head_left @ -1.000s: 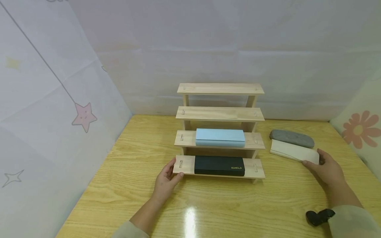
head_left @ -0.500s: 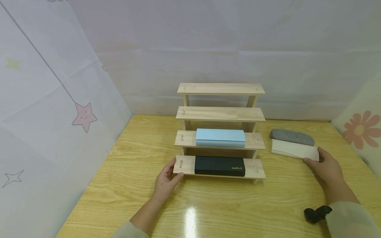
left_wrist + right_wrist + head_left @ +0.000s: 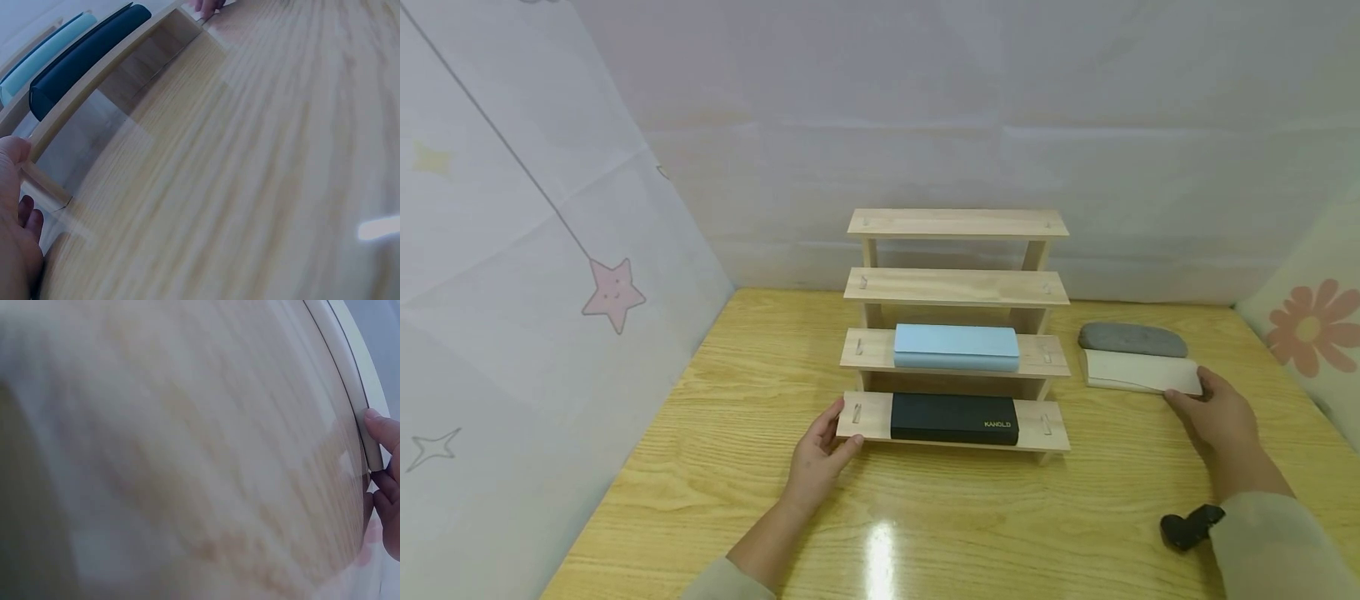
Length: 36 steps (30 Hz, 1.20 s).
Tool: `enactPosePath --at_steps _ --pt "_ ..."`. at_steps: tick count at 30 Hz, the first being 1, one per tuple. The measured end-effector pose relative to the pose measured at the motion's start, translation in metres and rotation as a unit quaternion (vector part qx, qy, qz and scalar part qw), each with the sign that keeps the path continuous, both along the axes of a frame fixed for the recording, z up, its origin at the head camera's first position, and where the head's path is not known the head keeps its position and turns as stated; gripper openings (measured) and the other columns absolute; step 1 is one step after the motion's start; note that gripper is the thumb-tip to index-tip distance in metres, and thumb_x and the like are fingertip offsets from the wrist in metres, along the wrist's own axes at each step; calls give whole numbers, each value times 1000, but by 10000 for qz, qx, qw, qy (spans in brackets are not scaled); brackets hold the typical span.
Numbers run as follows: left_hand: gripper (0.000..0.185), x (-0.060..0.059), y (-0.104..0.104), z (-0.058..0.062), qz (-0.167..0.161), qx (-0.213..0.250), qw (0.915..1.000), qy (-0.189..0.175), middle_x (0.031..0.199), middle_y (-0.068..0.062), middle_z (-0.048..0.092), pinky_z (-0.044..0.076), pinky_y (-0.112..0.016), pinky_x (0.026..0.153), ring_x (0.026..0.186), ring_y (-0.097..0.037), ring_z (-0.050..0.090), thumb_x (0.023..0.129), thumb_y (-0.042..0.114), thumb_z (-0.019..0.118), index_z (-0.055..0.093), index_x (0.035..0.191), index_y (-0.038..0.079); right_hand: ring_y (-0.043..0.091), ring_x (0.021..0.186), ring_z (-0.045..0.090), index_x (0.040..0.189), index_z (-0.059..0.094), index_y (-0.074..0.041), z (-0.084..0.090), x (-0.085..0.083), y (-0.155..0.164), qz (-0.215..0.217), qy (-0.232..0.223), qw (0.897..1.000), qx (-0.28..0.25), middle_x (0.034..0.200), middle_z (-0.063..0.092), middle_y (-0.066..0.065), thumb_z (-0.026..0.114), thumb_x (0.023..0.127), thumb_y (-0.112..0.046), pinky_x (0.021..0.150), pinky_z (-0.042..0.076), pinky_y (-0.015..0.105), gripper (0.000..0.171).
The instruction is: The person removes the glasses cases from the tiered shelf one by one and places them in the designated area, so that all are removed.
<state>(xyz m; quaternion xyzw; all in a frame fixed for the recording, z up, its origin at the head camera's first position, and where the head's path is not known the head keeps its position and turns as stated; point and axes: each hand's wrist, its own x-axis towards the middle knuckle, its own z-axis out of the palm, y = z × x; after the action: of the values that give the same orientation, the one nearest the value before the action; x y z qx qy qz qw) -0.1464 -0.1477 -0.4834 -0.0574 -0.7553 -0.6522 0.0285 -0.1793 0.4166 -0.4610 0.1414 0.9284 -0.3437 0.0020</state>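
Note:
A four-step wooden rack [image 3: 955,286] stands mid-table. A black case [image 3: 953,418] lies on its lowest step and a light blue case [image 3: 956,347] on the one above. My left hand [image 3: 838,433] grips the left end of the lowest step, thumb on top. In the left wrist view the thumb [image 3: 12,156] lies against that board, beside the black case [image 3: 87,62]. Right of the rack a cream case [image 3: 1138,373] lies on the table in front of a grey case [image 3: 1132,338]. My right hand [image 3: 1195,396] pinches the cream case's right end; a fingertip [image 3: 380,428] presses its edge [image 3: 350,369].
The two upper steps of the rack are bare. White paper walls enclose the wooden table [image 3: 715,467] on the left, back and right, with a pink star [image 3: 613,292] and a flower [image 3: 1307,329]. A black wrist-mounted camera [image 3: 1187,527] sits by my right sleeve.
My right hand has swung the cream case's near end toward the back, so it lies almost parallel to the rack. The grey case shifted with it. The left hand has not moved.

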Motion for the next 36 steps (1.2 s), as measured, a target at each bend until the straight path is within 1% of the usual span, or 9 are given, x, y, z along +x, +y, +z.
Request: enactPosePath --at_steps 4,9,14,17,20,23,27,31,36 --pt "67 0 0 1 -30 52 10000 -12 157 -17 34 34 -49 114 145 -33 31 91 9 70 37 148 -1 61 138 13 152 5 9 0 -3 -2 -97 -9 9999 60 153 11 40 46 100 -49 112 18 70 88" --pt "67 0 0 1 -35 55 10000 -31 157 -17 34 34 -49 115 145 -32 31 91 9 69 37 148 -1 60 139 12 153 4 6 0 -5 -3 -179 -60 9998 -21 154 9 37 46 99 -51 113 17 70 89" --pt "66 0 0 1 -19 49 10000 -68 157 -17 33 32 -49 115 146 -33 31 91 9 69 38 148 -1 61 140 10 154 -2 3 -1 -4 -4 -186 -68 9989 -435 155 4 37 48 97 -54 112 17 71 95" --pt "66 1 0 1 -26 46 10000 -63 157 -17 33 32 -49 115 146 -33 31 91 9 69 37 148 -1 60 141 7 154 -4 1 1 -3 -7 -147 58 9981 -603 156 1 36 49 97 -54 113 15 72 96" --pt "66 0 0 1 -38 57 10000 -66 157 -17 33 32 -50 115 146 -32 31 91 10 69 37 148 0 59 141 6 155 -2 2 5 -2 -12 -77 256 9979 -586 157 3 36 50 97 -53 112 14 72 95" --pt "66 0 0 2 -54 55 9999 -68 157 -17 33 33 -51 115 146 -33 31 92 11 69 37 148 0 60 141 8 155 1 2 11 -2 -19 -30 393 9978 -533 156 6 37 50 98 -52 110 16 74 93" --pt "67 0 0 2 -36 44 9999 -90 157 -17 33 33 -50 115 145 -33 31 91 11 69 37 148 0 61 139 12 156 2 1 19 -3 -27 84 456 9972 -590 156 9 37 50 98 -51 105 23 76 92" --pt "66 1 0 3 -49 44 10000 -62 157 -17 33 32 -50 115 145 -33 30 91 11 69 37 148 -1 62 137 18 156 3 0 25 -5 -34 211 540 9959 -700 155 12 38 51 98 -51 103 29 74 92" --pt "66 2 0 4 -79 63 9999 -55 157 -18 32 32 -51 115 146 -34 29 92 12 69 36 148 -1 59 137 23 156 4 -1 33 -7 -44 266 622 9943 -821 155 18 37 52 97 -52 107 28 70 92"
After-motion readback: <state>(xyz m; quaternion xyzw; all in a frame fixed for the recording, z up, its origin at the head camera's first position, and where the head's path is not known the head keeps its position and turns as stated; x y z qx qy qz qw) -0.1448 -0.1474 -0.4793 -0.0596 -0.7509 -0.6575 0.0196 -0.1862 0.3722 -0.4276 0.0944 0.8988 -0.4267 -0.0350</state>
